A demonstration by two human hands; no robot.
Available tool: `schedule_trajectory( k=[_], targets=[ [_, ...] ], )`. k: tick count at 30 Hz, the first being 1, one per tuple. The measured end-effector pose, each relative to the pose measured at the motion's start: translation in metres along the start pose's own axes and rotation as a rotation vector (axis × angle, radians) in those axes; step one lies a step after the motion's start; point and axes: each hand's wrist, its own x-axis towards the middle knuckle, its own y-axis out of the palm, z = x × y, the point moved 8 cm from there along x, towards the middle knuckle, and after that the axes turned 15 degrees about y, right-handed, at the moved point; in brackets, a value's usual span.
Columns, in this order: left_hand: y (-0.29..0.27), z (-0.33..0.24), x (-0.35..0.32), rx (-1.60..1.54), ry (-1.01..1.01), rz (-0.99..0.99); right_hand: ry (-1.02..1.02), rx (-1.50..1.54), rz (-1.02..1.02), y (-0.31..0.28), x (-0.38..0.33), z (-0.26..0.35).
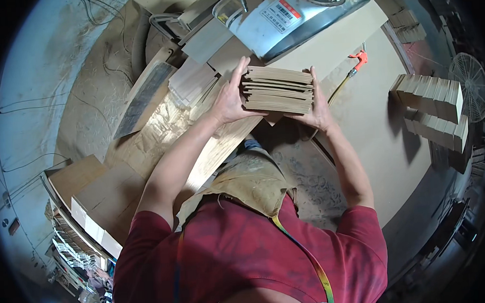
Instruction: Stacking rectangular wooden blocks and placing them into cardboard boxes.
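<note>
Between my two hands is a stack of thin brown fibreboard pieces [278,90], its layered edges facing up at me. My left hand [232,100] presses against the stack's left end, with the thumb below and the fingers along the far corner. On the right end, my right hand [318,106] grips it the same way. Small gaps show between some layers. Just beyond the stack stands a white and blue machine housing [279,20] with a label. Left of my left hand lie several flat pale boards [192,83].
An orange air blow gun [360,61] with a hose lies on the right tabletop [373,128]. Two rows of stacked board pieces [429,95] stand at its right side, near a wire-guard fan [469,84]. A curved dark-faced piece [143,96] and a cardboard box [110,194] are on the left.
</note>
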Motion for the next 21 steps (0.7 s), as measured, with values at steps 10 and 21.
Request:
schedule_trajectory(
  k=[10,21],
  targets=[
    [-0.010,0.002,-0.018,0.087,-0.063,0.036,-0.171,-0.042,-0.018,0.025,0.008,0.027],
    [0.010,-0.038,-0.031,0.096,0.051,-0.034,-0.321,-0.152,0.061,0.012,-0.025,0.029]
  ],
)
